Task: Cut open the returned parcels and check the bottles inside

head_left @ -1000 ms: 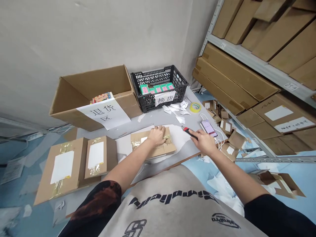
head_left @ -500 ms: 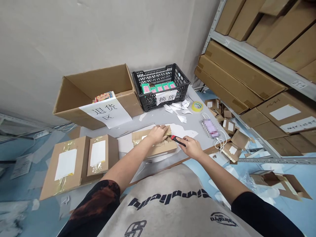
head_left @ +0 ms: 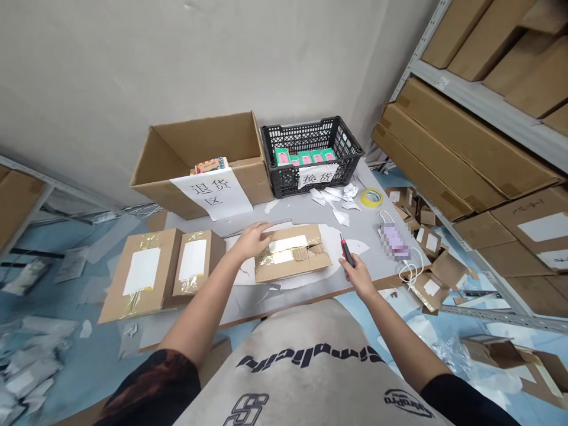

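A small cardboard box (head_left: 290, 271) lies on the table in front of me, with white labels on top and torn, cut cardboard at its right end. My left hand (head_left: 254, 241) is at the box's far left corner, fingers stretched out and not wrapped around it; whether they touch it I cannot tell. To the right of the box, my right hand (head_left: 357, 276) grips a red and black utility knife (head_left: 347, 251). Its tip points away from me, apart from the box.
Two taped boxes (head_left: 166, 278) stand at the left. Behind are a large open carton (head_left: 199, 133) and a black crate (head_left: 284, 180) holding small green and pink boxes. Yellow tape (head_left: 371, 198), paper scraps (head_left: 341, 217) and a phone (head_left: 394, 241) with a cable lie at the right.
My right hand has drawn the knife away from the box to the right. My left hand has moved off the torn end to the box's left corner.
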`<state>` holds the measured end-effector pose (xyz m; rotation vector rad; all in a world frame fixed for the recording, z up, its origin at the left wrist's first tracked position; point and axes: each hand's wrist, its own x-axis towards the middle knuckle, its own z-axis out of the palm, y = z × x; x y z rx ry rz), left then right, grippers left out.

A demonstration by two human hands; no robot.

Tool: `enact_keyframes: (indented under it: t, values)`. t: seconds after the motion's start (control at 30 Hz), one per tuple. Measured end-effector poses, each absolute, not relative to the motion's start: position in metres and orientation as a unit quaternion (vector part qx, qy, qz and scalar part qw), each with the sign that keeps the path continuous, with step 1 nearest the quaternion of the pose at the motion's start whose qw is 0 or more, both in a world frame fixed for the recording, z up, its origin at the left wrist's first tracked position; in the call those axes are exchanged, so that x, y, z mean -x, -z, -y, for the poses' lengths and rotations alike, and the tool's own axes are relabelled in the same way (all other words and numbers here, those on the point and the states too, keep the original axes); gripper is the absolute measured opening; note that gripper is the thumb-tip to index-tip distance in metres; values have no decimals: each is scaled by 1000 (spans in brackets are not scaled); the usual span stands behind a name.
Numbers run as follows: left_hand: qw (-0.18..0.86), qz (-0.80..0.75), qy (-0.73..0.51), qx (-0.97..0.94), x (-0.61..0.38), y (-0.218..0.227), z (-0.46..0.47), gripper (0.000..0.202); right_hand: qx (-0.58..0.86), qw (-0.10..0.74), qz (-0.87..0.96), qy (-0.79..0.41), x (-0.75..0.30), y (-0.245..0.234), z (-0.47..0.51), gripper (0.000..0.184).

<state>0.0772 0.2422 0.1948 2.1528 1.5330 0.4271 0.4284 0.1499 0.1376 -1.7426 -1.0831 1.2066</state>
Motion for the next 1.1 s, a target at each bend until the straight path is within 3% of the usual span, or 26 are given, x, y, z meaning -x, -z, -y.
enact_keyframes:
  t: [0.13,0.3,0.43,0.53,0.67,0.77,0.83,0.93,1.1]
  values:
    - [217,-708,-269,-616,-50,-160,-173,52,644,371,430,-512,-420,-150,-160,35]
    - [321,-738,-335,-489,-77,-131,-140,30,628,283,565,-454,-392,-175,-179,18]
    - [282,-735,-372,-492,-93,-130,-138,25,572,194,511,-612,-354,-189,-191,19]
    - [261,-726,-382,-508,-96,-128,-127,25,565,233,423,-669,-328,-192,-195,18]
    - [242,-719,-333,-560,-87,-134,-118,24,566,334,400,-639,-310,-189,-200,31]
    - [139,-727,-273,-615,-77,-150,-137,25,567,326,443,-613,-307,-187,-204,38]
    - [108,-672,-229,-696,-74,-161,-160,37,568,317,472,-595,-306,-187,-207,40]
    - [158,-587,-130,-784,-74,-171,-194,48,553,328,512,-570,-305,-186,-209,43]
    - [190,-612,-56,-766,-75,-169,-205,52,541,344,586,-496,-310,-178,-218,42]
